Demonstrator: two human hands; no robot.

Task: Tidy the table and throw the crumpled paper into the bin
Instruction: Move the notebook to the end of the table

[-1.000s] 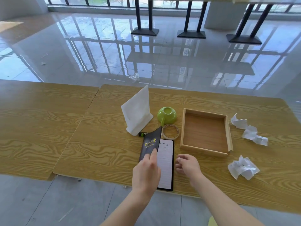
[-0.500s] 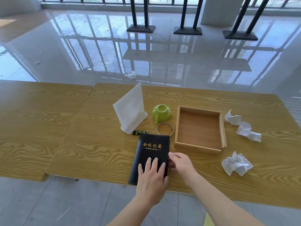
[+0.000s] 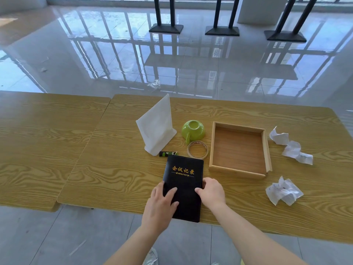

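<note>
A closed black notebook [image 3: 183, 186], with gold characters and the word "MINUTES" on its cover, is lying flat near the front edge of the wooden bench [image 3: 114, 159]. Both hands are meeting it at its near half. The left hand [image 3: 160, 203] is resting on the cover by the left edge, its fingers [image 3: 171, 191] loosely spread and pressing on the black surface. The right hand [image 3: 212, 192] is gripping the right edge: its thumb is lying on the cover while the other fingers are curling down beside the edge, their tips hidden.

A crumpled paper [image 3: 282, 191] is sitting on the bench to the right of the notebook, well apart from both hands. Two more crumpled scraps [image 3: 297, 152] are lying farther back, just beside the right wall of a shallow wooden tray [image 3: 236, 148], which is standing to the right of the notebook's far end.

Behind the notebook, a small green-and-black tube [image 3: 168, 153] is lying just at its far edge, and a roll of tape [image 3: 196, 143] is lying flat between the notebook and an upside-down green cup [image 3: 193, 130]. A folded white stand [image 3: 156, 127] is standing upright to the left of the cup. A second bench [image 3: 47, 140] is adjoining on the left, and glossy floor tiles [image 3: 172, 64] are reflecting window bars beyond.
</note>
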